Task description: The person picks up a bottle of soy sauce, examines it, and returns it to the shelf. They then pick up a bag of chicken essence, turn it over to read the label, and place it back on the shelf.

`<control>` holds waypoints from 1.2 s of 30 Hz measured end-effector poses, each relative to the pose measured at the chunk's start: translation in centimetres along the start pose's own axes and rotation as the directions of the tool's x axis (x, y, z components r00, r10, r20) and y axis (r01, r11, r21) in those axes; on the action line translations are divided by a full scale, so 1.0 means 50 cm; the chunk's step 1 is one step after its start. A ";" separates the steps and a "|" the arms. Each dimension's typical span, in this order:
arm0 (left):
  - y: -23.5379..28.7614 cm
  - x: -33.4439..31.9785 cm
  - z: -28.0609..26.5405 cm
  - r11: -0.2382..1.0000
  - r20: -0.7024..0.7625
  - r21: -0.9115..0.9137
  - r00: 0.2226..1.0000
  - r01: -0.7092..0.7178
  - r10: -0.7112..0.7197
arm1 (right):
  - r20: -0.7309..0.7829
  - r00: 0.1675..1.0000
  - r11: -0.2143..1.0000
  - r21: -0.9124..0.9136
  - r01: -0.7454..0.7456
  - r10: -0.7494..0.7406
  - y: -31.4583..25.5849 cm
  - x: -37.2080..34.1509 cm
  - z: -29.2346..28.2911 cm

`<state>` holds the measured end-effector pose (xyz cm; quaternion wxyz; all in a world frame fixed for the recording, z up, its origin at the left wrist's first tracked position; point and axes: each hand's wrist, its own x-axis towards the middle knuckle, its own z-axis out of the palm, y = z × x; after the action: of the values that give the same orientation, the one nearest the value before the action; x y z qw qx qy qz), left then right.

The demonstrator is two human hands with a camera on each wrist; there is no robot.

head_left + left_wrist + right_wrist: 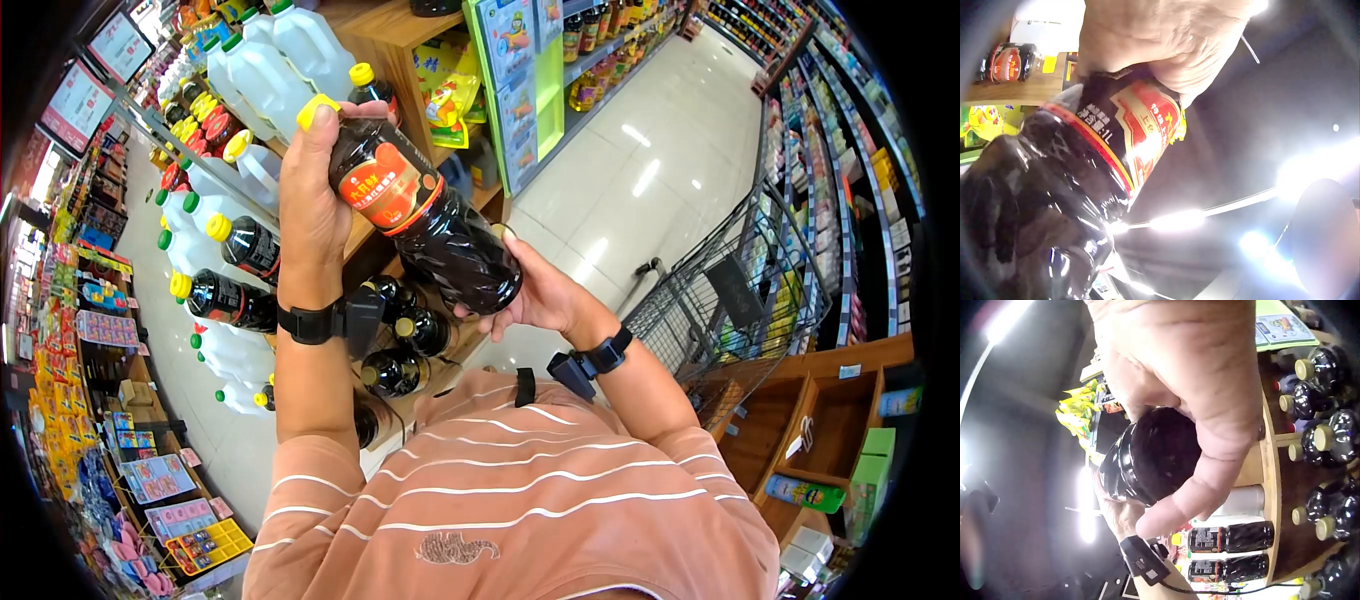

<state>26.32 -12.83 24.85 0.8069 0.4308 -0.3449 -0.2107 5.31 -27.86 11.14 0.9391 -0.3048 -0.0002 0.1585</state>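
A large dark soy sauce bottle point(455, 255) with a red and gold label is held tilted in front of the chest by both hands. My left hand point(310, 195) grips its upper part, the thumb up beside the yellow cap point(317, 110). At the other end, my right hand point(545, 290) holds the base, with thumb and fingers curved around it. The right wrist view shows the dark round bottom point(1163, 453) framed by the fingers. In the left wrist view, the label point(1147, 128) emerges below the palm.
White jugs point(265, 75) with green caps stand on the shelving ahead, dark yellow-capped bottles point(228, 298) nearer left. Gold-capped bottles point(425, 330) sit on a lower shelf below the hands. A wire shopping cart point(745, 290) stands at right on the tiled floor point(610, 190).
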 end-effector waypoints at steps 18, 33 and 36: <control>-0.037 -0.002 -0.040 0.990 -0.141 -0.064 0.981 0.123 -0.130 | -0.261 0.652 0.571 -0.756 0.320 -0.712 -0.022 -0.018 0.059; -0.028 0.016 -0.028 0.993 -0.025 -0.014 0.993 0.118 -0.118 | -0.349 0.912 0.958 -0.257 0.126 -0.214 -0.039 0.015 -0.019; -0.041 0.016 -0.042 0.993 -0.007 -0.007 0.993 0.116 -0.116 | -0.263 0.964 0.984 -0.178 -0.006 -0.042 -0.042 0.030 -0.041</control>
<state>28.32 -13.29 22.62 0.7959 0.4484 -0.3157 -0.2567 7.56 -30.21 10.54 0.9013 -0.4054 0.1091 0.1069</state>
